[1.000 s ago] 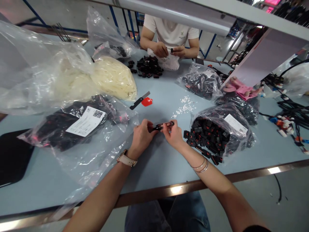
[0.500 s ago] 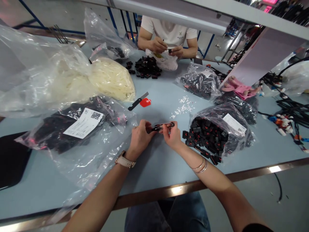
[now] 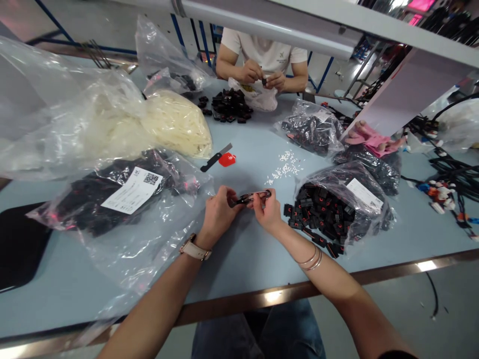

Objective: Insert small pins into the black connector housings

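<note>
My left hand (image 3: 220, 208) is closed in a pinch on a small black connector (image 3: 232, 203), mostly covered by the fingers. From the right, my right hand (image 3: 268, 212) grips a slim dark metal hand tool (image 3: 248, 197) that looks like small pliers, its tip pointing left against the connector. Just right of that hand, black connectors with orange parts (image 3: 322, 212) spill from an open clear bag (image 3: 368, 219). Beyond my hands, many tiny white pieces (image 3: 286, 167) lie scattered on the blue-grey table (image 3: 254, 264).
A black-handled knife (image 3: 212, 162) lies beside a red piece (image 3: 227, 159). Clear bags of black parts (image 3: 86, 199) and cream-coloured strips (image 3: 175, 122) fill the left side. Across the table, a co-worker's hands (image 3: 275, 80) handle a small dark part behind a black connector pile (image 3: 232, 104). Pink gloves (image 3: 374, 139) rest at right.
The whole view has shifted slightly. My hands keep the same hold on the connector and the tool. Across the table, the co-worker's hands have come closer together.
</note>
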`<state>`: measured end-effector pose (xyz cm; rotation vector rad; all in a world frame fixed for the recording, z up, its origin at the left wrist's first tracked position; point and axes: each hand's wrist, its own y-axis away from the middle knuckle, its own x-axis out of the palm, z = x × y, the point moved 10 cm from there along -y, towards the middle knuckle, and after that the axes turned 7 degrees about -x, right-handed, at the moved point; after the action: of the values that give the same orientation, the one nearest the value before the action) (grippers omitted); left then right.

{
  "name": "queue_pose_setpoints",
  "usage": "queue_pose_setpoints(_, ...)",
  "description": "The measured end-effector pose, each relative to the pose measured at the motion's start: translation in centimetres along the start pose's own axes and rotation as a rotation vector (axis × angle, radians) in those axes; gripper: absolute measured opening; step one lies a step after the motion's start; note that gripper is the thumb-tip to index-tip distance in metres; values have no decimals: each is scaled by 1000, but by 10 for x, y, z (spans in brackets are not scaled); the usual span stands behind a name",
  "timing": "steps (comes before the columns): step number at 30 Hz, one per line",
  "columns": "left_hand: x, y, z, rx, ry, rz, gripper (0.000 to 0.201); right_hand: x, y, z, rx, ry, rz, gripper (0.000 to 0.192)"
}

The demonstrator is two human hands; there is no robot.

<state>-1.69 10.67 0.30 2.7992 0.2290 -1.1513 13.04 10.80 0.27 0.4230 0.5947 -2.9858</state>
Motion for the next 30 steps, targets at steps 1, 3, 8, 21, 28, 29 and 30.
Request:
queue_pose_setpoints(1, 0, 0, 0, 3, 2, -4, 32, 0, 0, 0, -3, 6, 5, 25)
queue_pose_setpoints(3, 0, 0, 1, 3, 13, -8, 32, 1, 0, 0, -14, 27, 21, 26)
queue_pose_setpoints(8, 0, 0, 3, -19, 70, -8, 34, 3, -2, 3, -50, 160, 62, 26)
queue_pose_setpoints(21, -1, 4, -4, 49, 29, -36, 25, 13, -4, 16, -157, 341, 99, 27)
queue_pose_setpoints(28, -2, 4, -8, 66, -31, -49, 28, -5, 3, 3, -86, 222, -33, 23)
queue_pose_setpoints(29, -2, 4, -8, 69, -35, -52, 28, -7, 3, 2, -80, 211, -51, 23)
queue_pose_setpoints(30, -2, 4, -8, 70, -39, -55, 28, -9, 3, 2, -72, 201, -61, 22)
